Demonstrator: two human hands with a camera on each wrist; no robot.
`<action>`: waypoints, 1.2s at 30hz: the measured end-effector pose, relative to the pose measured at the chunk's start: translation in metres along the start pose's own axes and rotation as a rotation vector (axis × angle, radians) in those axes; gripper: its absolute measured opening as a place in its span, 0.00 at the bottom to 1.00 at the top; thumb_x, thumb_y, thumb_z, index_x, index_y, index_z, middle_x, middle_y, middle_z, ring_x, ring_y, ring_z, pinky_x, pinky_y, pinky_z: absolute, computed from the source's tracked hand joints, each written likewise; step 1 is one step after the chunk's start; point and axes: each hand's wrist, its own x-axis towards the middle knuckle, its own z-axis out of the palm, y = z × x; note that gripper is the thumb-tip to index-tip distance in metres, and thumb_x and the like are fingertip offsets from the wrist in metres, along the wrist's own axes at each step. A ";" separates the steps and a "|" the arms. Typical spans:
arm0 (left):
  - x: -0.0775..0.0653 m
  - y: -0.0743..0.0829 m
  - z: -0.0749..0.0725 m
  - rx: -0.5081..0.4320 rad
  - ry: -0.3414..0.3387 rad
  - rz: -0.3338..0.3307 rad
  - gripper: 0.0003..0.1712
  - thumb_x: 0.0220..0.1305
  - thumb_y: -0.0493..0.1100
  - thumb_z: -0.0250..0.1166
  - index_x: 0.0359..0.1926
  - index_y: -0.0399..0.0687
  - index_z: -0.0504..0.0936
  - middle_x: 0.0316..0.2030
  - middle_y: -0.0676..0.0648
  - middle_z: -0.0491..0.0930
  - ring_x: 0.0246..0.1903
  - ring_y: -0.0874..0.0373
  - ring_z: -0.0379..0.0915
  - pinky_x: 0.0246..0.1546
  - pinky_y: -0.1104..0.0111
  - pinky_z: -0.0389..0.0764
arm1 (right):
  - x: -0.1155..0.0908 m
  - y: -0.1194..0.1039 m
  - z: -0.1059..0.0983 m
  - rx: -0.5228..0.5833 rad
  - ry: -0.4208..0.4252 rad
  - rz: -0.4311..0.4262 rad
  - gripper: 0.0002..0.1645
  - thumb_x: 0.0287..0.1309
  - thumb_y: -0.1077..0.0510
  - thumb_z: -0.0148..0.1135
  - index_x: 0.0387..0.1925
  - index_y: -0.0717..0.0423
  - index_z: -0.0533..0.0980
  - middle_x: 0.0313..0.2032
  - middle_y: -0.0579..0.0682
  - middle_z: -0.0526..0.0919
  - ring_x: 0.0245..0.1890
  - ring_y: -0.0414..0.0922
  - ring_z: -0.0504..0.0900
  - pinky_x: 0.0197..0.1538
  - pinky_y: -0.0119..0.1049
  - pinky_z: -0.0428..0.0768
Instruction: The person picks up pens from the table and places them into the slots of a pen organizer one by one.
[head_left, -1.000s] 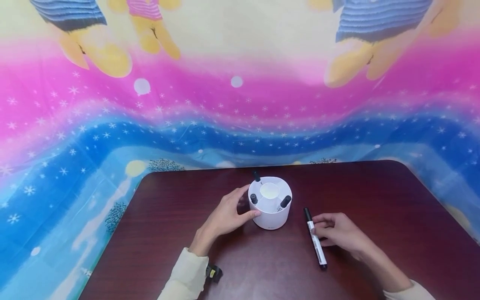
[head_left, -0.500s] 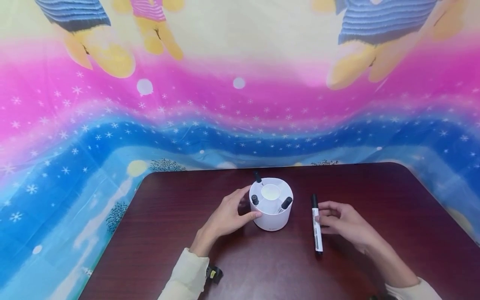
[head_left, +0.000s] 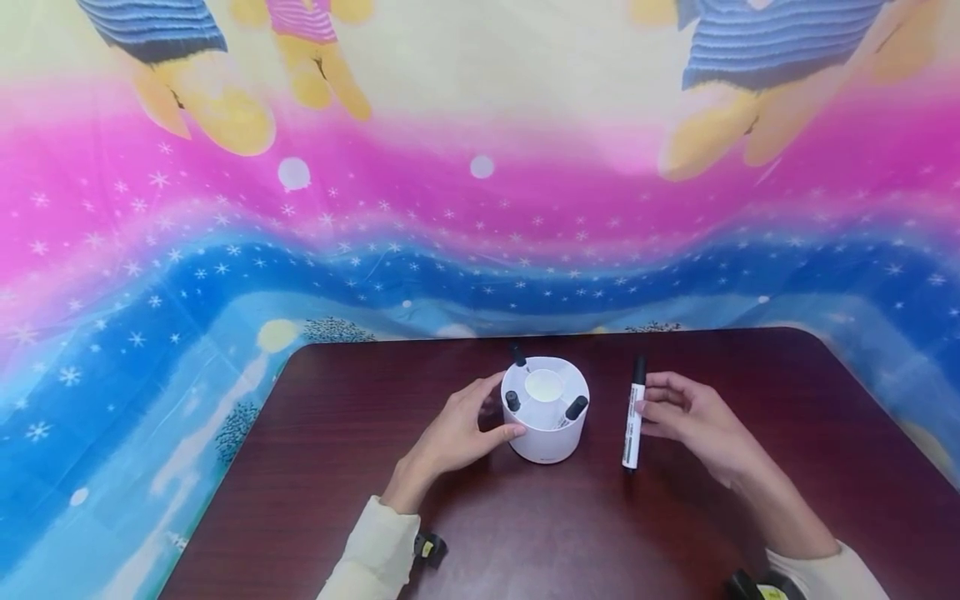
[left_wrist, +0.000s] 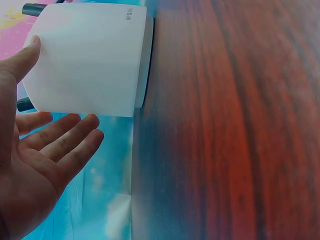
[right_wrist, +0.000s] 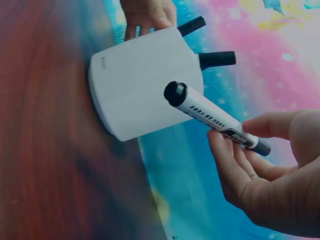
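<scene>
A round white pen holder (head_left: 546, 447) stands on the table, with black-capped markers (head_left: 576, 407) leaning in its outer ring. My left hand (head_left: 453, 429) rests against its left side, thumb at the front wall and fingers toward the back. In the left wrist view those fingers (left_wrist: 75, 142) are extended and the palm is apart from the holder (left_wrist: 87, 60). To the right of the holder, my right hand (head_left: 693, 417) pinches a white marker (head_left: 633, 429) between thumb and fingers, black cap up. The right wrist view shows the marker's black lower end (right_wrist: 175, 93) before the holder's wall.
The dark red wooden table (head_left: 337, 400) ends just behind the holder. A printed cloth (head_left: 420, 200) in pink and blue hangs beyond its edge. Black wrist devices show at the left sleeve (head_left: 367, 550) and the right sleeve (head_left: 832, 575).
My right hand has moved away from me with the marker, raising it from a slant near the table to nearly upright. My left hand stays against the pen holder.
</scene>
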 end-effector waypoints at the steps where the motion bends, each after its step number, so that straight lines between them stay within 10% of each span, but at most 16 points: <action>1: 0.000 0.000 0.000 -0.004 0.001 0.000 0.49 0.65 0.63 0.76 0.81 0.61 0.66 0.69 0.49 0.79 0.59 0.55 0.84 0.63 0.56 0.85 | 0.001 -0.002 0.000 0.003 0.006 -0.012 0.33 0.76 0.60 0.64 0.71 0.74 0.65 0.52 0.55 0.84 0.46 0.37 0.89 0.53 0.42 0.91; 18: 0.000 -0.001 0.002 -0.032 0.009 -0.001 0.48 0.65 0.61 0.77 0.81 0.59 0.68 0.70 0.49 0.78 0.58 0.53 0.86 0.62 0.58 0.87 | 0.013 -0.022 0.000 0.226 0.068 -0.165 0.16 0.72 0.67 0.66 0.57 0.55 0.75 0.44 0.43 0.86 0.43 0.37 0.90 0.50 0.34 0.90; 36: 0.001 0.000 0.003 -0.207 0.000 -0.034 0.51 0.62 0.54 0.81 0.81 0.58 0.66 0.71 0.48 0.75 0.59 0.50 0.86 0.61 0.59 0.87 | 0.019 -0.032 0.005 0.236 0.104 -0.175 0.18 0.72 0.64 0.68 0.58 0.57 0.74 0.45 0.46 0.83 0.44 0.36 0.91 0.51 0.30 0.89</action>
